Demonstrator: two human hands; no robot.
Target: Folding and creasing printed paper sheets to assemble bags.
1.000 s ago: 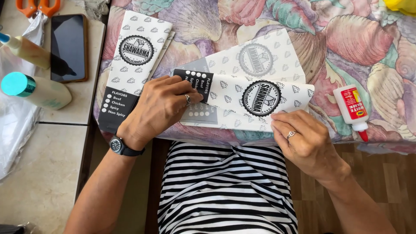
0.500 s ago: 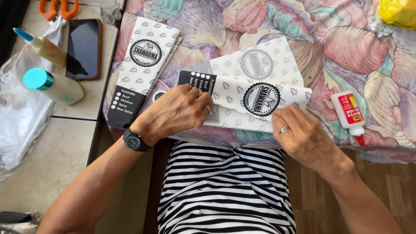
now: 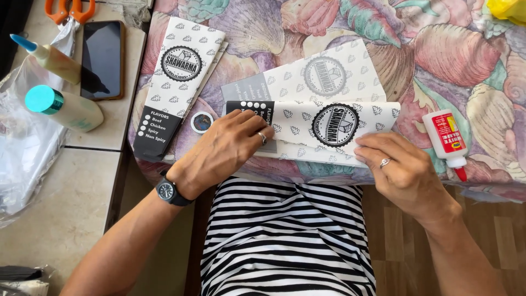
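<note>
Shell-print cloth – both hands' fingers flat, unclenched on folded paper sleeve – its underside hidden

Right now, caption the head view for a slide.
Both hands, left hand and right hand, press a folded white patterned paper sleeve flat on a shell-print cloth, white glue bottle alongside.

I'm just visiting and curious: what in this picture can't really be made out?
Head view only:
- The white patterned paper sleeve: its near edge lies under the left hand and right hand.
- The orange-handled scissors: blades cut off by the top edge.
- The yellow object: mostly beyond the top right corner.
- The small round sticker: design too small to tell.
</note>
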